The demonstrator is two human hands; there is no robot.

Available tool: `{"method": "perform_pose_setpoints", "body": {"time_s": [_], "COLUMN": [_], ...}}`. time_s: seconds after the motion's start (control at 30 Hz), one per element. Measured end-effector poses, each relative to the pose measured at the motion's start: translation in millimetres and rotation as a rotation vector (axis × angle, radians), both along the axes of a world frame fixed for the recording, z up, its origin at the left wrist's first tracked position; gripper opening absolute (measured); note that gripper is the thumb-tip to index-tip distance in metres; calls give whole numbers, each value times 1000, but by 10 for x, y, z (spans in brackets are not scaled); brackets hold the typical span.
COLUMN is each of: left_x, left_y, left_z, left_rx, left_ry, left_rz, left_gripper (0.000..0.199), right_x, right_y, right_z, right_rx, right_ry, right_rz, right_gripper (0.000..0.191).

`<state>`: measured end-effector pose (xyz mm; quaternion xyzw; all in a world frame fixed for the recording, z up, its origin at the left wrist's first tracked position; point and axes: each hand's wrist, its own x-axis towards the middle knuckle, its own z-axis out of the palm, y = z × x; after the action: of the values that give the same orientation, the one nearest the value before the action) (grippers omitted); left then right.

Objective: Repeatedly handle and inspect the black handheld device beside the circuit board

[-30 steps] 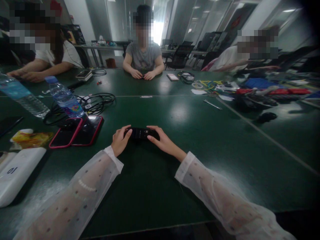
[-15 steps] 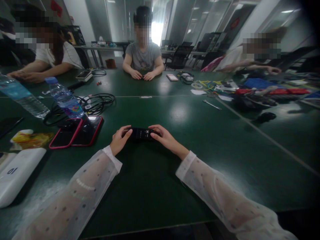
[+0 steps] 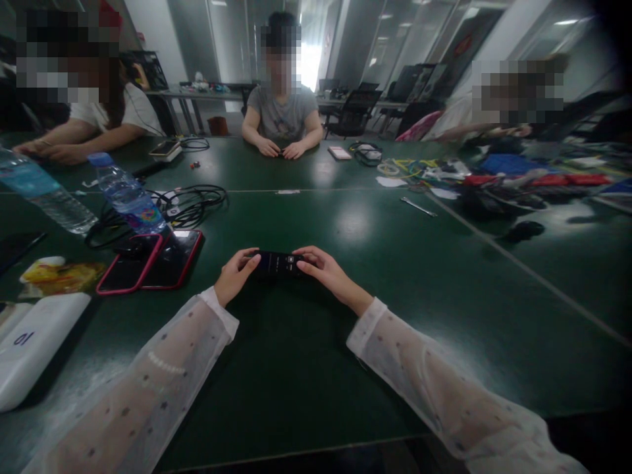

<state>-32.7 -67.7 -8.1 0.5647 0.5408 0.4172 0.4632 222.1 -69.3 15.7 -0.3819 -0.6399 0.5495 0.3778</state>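
Observation:
A black handheld device with a lit screen, which looks like a smartphone [image 3: 277,263], lies sideways between my two hands, low over the green table. My left hand [image 3: 236,274] grips its left end, thumb on the front edge. At the right end my right hand [image 3: 330,275] is closed round it, the thumb resting on the front near small white icons. My fingers hide both ends and the back. Closest on the left are two red-edged phones, one a pink-rimmed phone [image 3: 129,270] overlapping a red-cased phone [image 3: 174,262].
Left of my hands stand a blue-capped water bottle [image 3: 126,194], a larger bottle [image 3: 47,191], black cables [image 3: 197,201] and a white power bank [image 3: 42,349]. A wrench [image 3: 419,207] and tangled cables [image 3: 409,166] lie on the right. A person [image 3: 282,112] sits opposite; others sit at both sides.
My hands and the device have barely moved. The person on the right has raised a hand toward the head, and the person on the left has shifted slightly.

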Motion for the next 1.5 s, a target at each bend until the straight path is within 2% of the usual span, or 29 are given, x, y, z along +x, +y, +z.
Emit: {"method": "perform_pose_setpoints", "body": {"time_s": [0.27, 0.43, 0.67, 0.83, 1.0, 1.3, 1.5], "left_x": [-18, -11, -27, -18, -10, -13, -7], "left_y": [-3, -8, 27, 36, 26, 16, -8], "left_z": [6, -8, -82, -100, -92, -85, -48], "left_rx": [2, 42, 136, 191, 201, 208, 221], "left_ry": [-5, 148, 276, 280, 285, 300, 342], "left_rz": [-38, -16, 32, 32, 26, 10, 1], "left_gripper": [57, 51, 39, 40, 39, 38, 39], "right_x": [17, 7, -25, -2, 30, 66, 127], "right_y": [-5, -3, 16, 92, 130, 126, 143], "right_z": [7, -17, -59, -100, -107, -61, -66], "right_rx": [5, 42, 83, 91, 28, 48, 22], "right_ry": [-12, -33, -64, -72, -71, -136, -164], "right_rz": [-2, -20, -99, -238, -295, -331, -265], "right_gripper": [34, 34, 33, 32, 32, 29, 31]}}
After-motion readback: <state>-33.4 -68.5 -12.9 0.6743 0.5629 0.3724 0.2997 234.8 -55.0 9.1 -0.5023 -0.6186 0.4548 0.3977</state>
